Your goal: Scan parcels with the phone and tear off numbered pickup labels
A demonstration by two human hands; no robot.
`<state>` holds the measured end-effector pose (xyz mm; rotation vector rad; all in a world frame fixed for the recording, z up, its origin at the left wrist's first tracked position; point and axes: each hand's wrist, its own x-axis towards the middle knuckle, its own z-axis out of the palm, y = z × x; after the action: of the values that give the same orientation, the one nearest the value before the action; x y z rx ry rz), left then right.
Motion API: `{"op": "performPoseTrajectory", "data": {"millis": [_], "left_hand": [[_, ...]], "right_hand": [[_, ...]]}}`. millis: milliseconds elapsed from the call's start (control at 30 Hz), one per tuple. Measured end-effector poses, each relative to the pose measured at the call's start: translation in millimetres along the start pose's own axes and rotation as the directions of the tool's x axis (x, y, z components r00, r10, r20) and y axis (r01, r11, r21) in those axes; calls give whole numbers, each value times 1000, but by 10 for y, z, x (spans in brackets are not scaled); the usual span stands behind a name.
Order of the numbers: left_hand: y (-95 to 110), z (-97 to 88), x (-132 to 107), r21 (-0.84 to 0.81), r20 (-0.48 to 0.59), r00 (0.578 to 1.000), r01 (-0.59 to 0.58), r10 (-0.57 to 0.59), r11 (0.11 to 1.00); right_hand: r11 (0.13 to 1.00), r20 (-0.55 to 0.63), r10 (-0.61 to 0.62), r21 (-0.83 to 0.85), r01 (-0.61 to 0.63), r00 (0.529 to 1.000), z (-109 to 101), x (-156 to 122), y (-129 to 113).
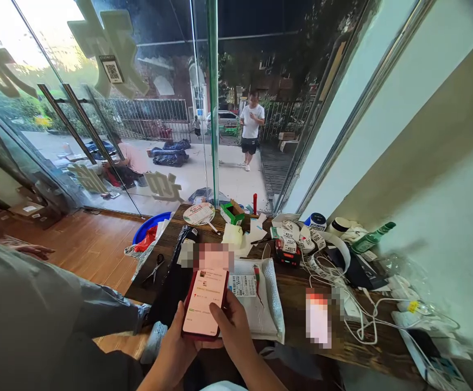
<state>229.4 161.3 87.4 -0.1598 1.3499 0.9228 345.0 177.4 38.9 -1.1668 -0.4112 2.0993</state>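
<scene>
A red-cased phone [203,304] with a lit screen is held low in the middle of the view, above the near edge of a dark wooden table [293,296]. My left hand [175,350] wraps its lower left side from beneath. My right hand [233,326] grips its right edge, thumb lying against the screen. Just behind the phone lies a white bubble-wrap mailer [260,298] with a printed label. A black parcel [177,277] rests to the left of the phone.
Scissors [153,270], a round fan [199,214], a green box [232,212], label rolls [301,239], a green bottle [372,237] and tangled white cables [366,320] crowd the table. A blue basin [150,225] sits on the floor. A seated person's grey sleeve [36,309] is at left. Glass doors stand ahead.
</scene>
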Motion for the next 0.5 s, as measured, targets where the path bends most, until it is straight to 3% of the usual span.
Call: {"op": "performPoseTrajectory", "data": {"millis": [167, 333, 400, 500], "left_hand": [[-12, 28, -21, -111, 47, 995, 90, -85, 990], [-16, -106, -2, -28, 37, 997, 65, -64, 997], [-8, -168, 2, 3, 94, 991, 91, -91, 996], [4, -251, 7, 4, 148, 983, 111, -110, 994]], "right_hand": [[997, -40, -7, 75, 10, 999, 14, -11, -51], [995, -77, -10, 99, 17, 997, 90, 4, -62], [992, -119, -17, 125, 32, 993, 138, -16, -74], [986, -252, 77, 161, -37, 965, 211, -70, -108]]}}
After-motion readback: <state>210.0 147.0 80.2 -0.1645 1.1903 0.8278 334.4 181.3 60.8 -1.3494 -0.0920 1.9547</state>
